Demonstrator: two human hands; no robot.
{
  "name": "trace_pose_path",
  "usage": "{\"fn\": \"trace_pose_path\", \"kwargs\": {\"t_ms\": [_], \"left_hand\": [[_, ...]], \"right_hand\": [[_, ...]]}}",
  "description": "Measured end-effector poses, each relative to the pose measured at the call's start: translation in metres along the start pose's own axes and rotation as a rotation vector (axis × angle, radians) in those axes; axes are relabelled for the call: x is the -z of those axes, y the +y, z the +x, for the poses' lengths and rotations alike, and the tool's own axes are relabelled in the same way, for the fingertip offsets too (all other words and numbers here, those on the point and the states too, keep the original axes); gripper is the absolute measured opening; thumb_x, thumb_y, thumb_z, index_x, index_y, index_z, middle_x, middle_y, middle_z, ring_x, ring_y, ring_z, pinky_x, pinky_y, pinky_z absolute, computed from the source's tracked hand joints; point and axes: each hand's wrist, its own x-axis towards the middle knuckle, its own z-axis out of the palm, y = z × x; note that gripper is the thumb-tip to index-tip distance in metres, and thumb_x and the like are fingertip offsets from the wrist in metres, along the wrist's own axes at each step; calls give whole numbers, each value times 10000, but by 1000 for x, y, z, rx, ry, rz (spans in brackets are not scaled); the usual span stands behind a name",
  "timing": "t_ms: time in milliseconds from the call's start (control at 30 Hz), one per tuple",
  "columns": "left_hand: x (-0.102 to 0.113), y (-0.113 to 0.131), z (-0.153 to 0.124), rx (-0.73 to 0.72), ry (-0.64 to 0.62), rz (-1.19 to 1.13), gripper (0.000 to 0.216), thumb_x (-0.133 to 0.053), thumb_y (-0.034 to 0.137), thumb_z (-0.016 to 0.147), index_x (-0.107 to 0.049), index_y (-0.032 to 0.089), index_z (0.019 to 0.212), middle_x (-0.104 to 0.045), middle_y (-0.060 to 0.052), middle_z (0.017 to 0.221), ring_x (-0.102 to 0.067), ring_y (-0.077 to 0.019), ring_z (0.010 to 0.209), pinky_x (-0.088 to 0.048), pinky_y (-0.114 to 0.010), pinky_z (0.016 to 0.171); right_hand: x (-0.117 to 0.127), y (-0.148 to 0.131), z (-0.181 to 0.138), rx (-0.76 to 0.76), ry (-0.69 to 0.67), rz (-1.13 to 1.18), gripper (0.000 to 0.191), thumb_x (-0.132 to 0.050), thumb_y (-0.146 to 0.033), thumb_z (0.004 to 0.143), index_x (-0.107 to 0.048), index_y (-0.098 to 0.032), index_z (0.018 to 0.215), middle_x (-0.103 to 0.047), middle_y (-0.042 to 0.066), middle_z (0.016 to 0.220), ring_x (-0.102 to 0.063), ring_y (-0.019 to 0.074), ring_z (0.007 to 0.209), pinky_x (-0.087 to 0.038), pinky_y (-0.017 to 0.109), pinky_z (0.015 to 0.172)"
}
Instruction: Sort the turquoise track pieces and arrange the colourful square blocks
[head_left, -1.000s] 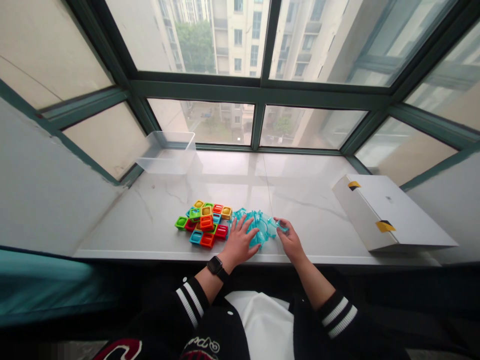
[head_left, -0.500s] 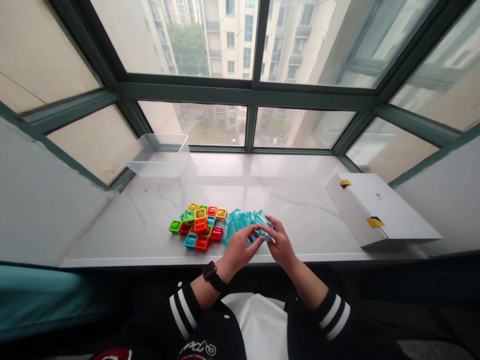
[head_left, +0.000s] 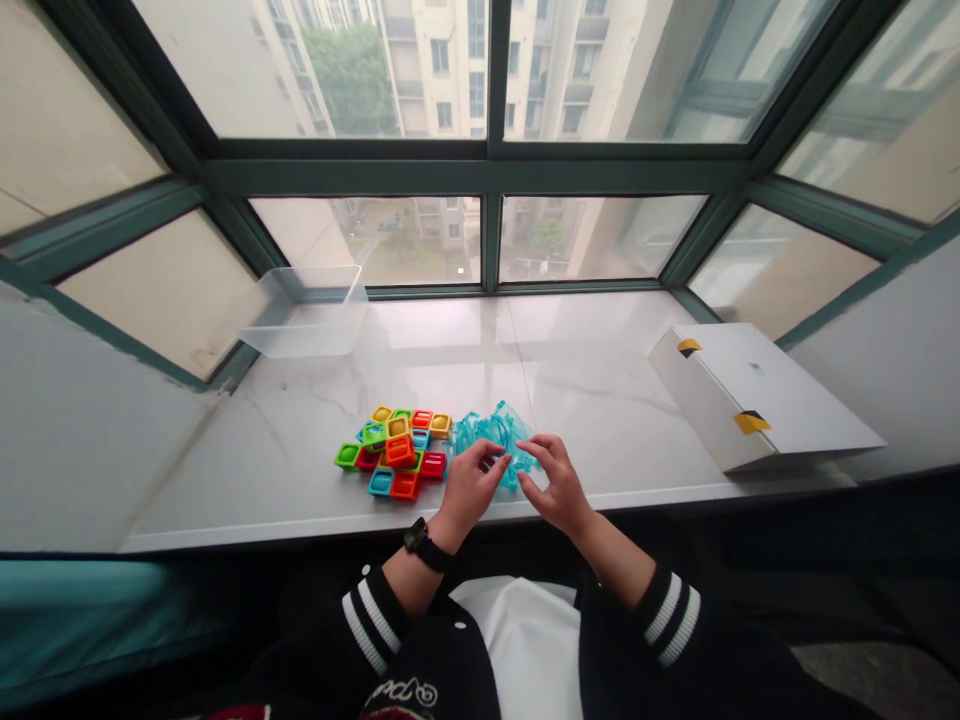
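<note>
A heap of translucent turquoise pieces [head_left: 475, 428], taken as the landmark, is laid on a pale, veined window sill [head_left: 600, 400]. The near side of the heap is partly covered by the left hand [head_left: 470, 487], while the right hand [head_left: 561, 488] is placed at its right edge; most of the heap is thus seen beyond and between the two. The thumb and forefinger of the left hand are brought close together above the heap; whether a piece is pinched between them cannot be told at this scale. The thumb and forefinger of the right hand are spread apart, their tips directed toward the heap. A dark watch [head_left: 416, 538] is worn on the left wrist, nearer the viewer than the heap. Coloured blocks [head_left: 400, 452] in red, orange, yellow, green and blue are piled just to the heap's left. A clear plastic bin [head_left: 304, 342] is set beyond the heap and to its left; a white box [head_left: 772, 390] with yellow-and-black tabs is placed well to its right.
</note>
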Motion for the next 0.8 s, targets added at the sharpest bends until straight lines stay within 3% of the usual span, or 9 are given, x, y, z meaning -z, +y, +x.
{"fn": "trace_pose_path", "kwargs": {"t_ms": [167,367,533,800], "left_hand": [[-4,-6,1,-30,-25,15,215,-699,443,951,-717,229,955,-756,-19,854,-699,-176,753,-560,-303,713],[-1,-4,3,-139,-77,91,245,-628,367,1002,-705,257,1207,-759,-72,1143,-713,-227,984,-581,-387,874],[9,-9,4,-208,-59,149,211,-596,317,1013,-699,253,1186,-744,-82,1166,-697,-249,1092,-560,-440,988],[16,-17,7,-235,-40,222,216,-569,292,1014,-694,250,1185,-745,-88,1165,-695,-259,1102,-557,-461,999]], "right_hand": [[-6,3,0,-8,-9,30,198,-625,-268,1016,-722,-286,1187,-715,60,1039,-681,235,984,-580,410,912],[7,24,1,-40,100,-2,139,-642,-269,1015,-739,-277,1115,-745,58,1036,-697,237,992,-572,407,922],[37,71,-1,-148,211,-131,140,-645,-324,1009,-749,-260,1077,-749,66,1025,-703,251,979,-565,415,905],[69,152,-7,-324,183,-343,233,-595,-359,981,-776,-226,1042,-740,91,1001,-688,269,936,-545,433,896]]}}
